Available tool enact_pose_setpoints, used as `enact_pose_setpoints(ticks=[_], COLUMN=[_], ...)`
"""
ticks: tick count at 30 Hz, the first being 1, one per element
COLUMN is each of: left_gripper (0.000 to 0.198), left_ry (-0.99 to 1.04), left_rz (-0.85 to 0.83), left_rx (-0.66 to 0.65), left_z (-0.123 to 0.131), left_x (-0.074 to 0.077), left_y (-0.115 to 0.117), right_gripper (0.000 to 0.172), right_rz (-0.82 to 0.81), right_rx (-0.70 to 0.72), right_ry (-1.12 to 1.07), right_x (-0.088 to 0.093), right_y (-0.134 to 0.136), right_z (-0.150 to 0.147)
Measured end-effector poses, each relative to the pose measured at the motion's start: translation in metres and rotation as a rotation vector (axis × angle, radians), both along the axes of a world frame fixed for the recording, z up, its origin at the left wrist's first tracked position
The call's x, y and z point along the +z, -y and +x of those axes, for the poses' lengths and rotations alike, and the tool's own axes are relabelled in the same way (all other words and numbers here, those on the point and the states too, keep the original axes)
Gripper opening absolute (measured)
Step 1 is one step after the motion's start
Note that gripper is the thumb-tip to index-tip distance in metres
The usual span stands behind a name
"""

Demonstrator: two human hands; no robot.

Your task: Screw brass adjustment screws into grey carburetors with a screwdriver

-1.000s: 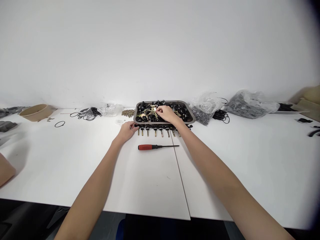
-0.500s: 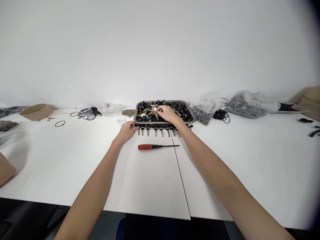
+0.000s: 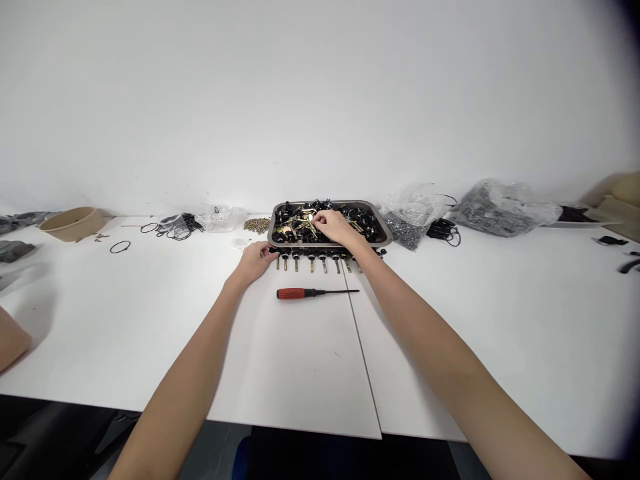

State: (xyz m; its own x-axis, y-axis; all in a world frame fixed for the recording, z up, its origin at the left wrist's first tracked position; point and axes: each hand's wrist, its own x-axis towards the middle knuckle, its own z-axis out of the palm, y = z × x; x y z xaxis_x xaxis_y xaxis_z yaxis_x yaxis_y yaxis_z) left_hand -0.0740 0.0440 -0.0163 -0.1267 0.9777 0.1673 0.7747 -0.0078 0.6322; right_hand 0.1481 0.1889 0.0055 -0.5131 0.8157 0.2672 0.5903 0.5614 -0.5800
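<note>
A metal tray (image 3: pixel 327 246) holds a heap of black-headed parts with brass-coloured stems. Over its middle, my right hand (image 3: pixel 334 227) has its fingertips pinched together at a brass-coloured part (image 3: pixel 311 218); the heap and fingers partly hide it. Along the tray's front edge lies a row of black-headed pins (image 3: pixel 311 260), stems pointing toward me. At the left end of that row, my left hand (image 3: pixel 255 262) rests on the table with its fingers closed on the outermost pin (image 3: pixel 273 251). A red-handled screwdriver (image 3: pixel 295 293) lies in front of the row, its tip to the right.
Left of the tray are small brass bits (image 3: pixel 257 225), a clear plastic bag (image 3: pixel 225 218), black cords (image 3: pixel 179 227) and a tan bowl (image 3: pixel 75 225). Bags of small grey parts (image 3: pixel 407 223) stand to the right. Another person's arm (image 3: pixel 13 340) shows at the left edge.
Almost nothing differs. My right hand stays over the tray with only a very slight shift of the fingers; my left hand remains at the row's end.
</note>
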Motion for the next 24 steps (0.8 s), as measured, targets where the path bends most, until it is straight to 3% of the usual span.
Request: enact_pose_setpoints(ticks=[24], left_gripper=[0.019], left_ry=[0.002], left_rz=[0.005], left_rx=[-0.007], left_z=[-0.0001], left_x=[-0.0002], left_y=[-0.0005], right_gripper=[0.022], right_rz=[0.057], right_rx=[-0.025], right_ry=[0.024], right_x=[-0.0013], right_y=[-0.002], right_z=[-0.0026])
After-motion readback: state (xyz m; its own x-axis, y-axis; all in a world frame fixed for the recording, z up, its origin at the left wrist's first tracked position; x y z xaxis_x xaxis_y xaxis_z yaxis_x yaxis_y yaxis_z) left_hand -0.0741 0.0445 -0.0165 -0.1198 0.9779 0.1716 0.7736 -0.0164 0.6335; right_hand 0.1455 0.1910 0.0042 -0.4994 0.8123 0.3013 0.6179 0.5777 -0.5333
